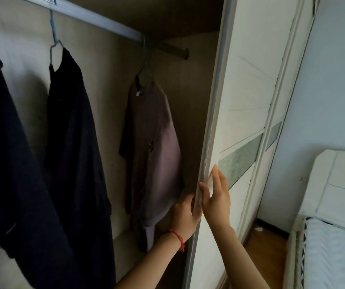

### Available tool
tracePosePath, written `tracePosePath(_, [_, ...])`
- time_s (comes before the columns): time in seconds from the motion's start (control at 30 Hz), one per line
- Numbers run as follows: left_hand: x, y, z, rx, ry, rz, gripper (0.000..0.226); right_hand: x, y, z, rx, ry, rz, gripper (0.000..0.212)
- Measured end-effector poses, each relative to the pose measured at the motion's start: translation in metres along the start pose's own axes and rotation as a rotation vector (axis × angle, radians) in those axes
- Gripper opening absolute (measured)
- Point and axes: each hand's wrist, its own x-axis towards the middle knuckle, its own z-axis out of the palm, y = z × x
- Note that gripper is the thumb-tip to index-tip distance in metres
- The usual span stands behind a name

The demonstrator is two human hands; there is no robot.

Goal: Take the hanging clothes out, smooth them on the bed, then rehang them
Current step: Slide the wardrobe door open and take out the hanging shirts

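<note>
Inside an open wardrobe, a grey-purple shirt (155, 147) hangs on a dark hanger from the metal rail (88, 15). A dark garment (73, 130) on a blue hanger (54, 34) hangs to its left, and another dark coat (7, 142) fills the far left. My left hand (185, 213), with a red string on the wrist, curls its fingers round the edge of the white sliding door (242, 113), beside the shirt's hem. My right hand (216, 197) lies flat on the door's front face with straight fingers.
A second sliding door panel (275, 130) stands behind the first. To the right is a white bed (332, 257) with a white headboard (338, 184). A strip of wooden floor (265, 245) runs between wardrobe and bed.
</note>
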Motion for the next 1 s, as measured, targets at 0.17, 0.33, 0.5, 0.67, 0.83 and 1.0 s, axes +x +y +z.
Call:
tracePosePath(0.17, [0.015,0.014,-0.016,0.007,0.087,0.193,0.036,0.018,0.019,0.002,0.016,-0.012,0.066,0.056])
tracePosePath(0.33, [0.04,0.052,-0.062,0.143,0.457,0.682,0.033,0.026,0.029,0.003,0.016,0.015,0.082,0.056])
tracePosePath(0.5, [0.089,0.088,-0.116,0.179,0.707,0.717,0.026,0.026,0.031,0.006,0.024,0.004,0.112,0.055])
tracePosePath(0.67, [0.14,0.117,-0.153,0.073,0.698,0.296,0.043,0.026,0.03,0.006,0.03,-0.02,0.154,0.056])
tracePosePath(0.83, [0.177,0.139,-0.167,-0.016,0.513,-0.003,0.041,0.026,0.029,0.009,0.027,-0.014,0.18,0.057])
tracePosePath(1.0, [0.194,0.15,-0.168,-0.081,0.382,-0.153,0.039,0.027,0.032,0.011,0.031,-0.019,0.169,0.06])
